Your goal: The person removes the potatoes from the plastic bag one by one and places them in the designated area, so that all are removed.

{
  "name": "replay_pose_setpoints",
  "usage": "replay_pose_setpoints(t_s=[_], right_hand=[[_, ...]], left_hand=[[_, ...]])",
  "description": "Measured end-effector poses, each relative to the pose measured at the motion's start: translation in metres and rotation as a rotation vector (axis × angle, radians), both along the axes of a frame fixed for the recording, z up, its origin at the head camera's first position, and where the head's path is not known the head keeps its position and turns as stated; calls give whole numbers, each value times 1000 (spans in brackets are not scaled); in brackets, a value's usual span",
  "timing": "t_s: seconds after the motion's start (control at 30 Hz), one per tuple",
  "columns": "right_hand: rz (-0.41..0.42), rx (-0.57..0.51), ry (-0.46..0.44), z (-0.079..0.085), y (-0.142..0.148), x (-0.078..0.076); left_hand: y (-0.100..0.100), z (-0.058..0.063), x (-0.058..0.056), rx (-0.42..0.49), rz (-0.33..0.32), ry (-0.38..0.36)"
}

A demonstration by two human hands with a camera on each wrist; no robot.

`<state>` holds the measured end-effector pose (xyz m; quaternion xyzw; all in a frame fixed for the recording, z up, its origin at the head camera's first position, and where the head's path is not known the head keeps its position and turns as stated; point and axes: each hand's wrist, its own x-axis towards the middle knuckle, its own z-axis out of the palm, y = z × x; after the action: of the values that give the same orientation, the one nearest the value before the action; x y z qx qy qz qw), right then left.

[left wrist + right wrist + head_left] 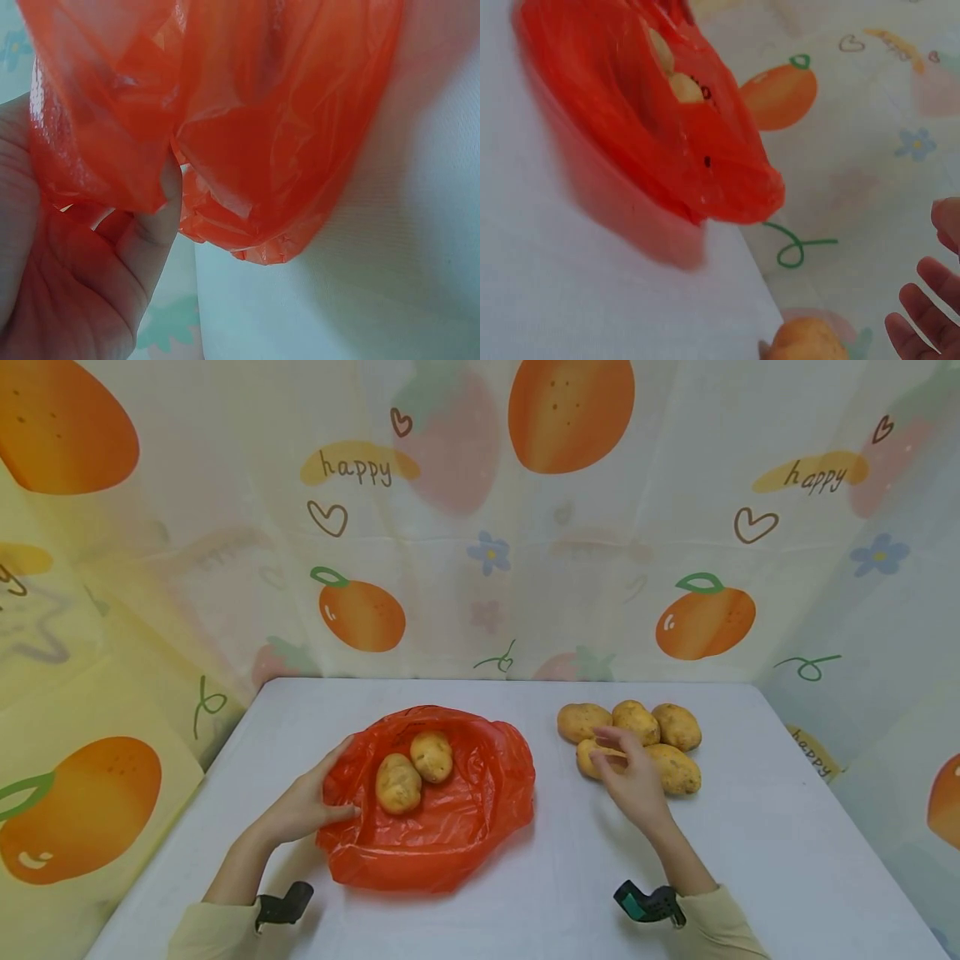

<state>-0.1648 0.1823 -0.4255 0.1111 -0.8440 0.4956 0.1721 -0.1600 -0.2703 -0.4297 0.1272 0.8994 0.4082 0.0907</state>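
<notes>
A red plastic bag lies on the table with its mouth spread wide, and two potatoes rest inside. At its left rim, my left hand grips the plastic between thumb and fingers. The left wrist view shows the thin red film over those fingers. On the right, my right hand hovers over a group of several loose potatoes, fingers apart and loosely bent. It covers part of the front potatoes, and no potato shows in its grasp. In the right wrist view its fingers appear at the edge.
The white table has its far edge against a hanging cloth printed with fruit and hearts. Similar cloth hangs at both sides. A small dark device sits on each wrist.
</notes>
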Motion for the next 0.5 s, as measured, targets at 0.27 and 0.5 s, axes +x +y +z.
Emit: replay_pose_setpoints(t_s=[0.27,0.5], right_hand=[[84,-37,-16,22,-31,8],[163,-45,-76,41,-52,14]], left_hand=[[0,0,0,-2,0,4],[-1,-1,-1,-5,-7,6]])
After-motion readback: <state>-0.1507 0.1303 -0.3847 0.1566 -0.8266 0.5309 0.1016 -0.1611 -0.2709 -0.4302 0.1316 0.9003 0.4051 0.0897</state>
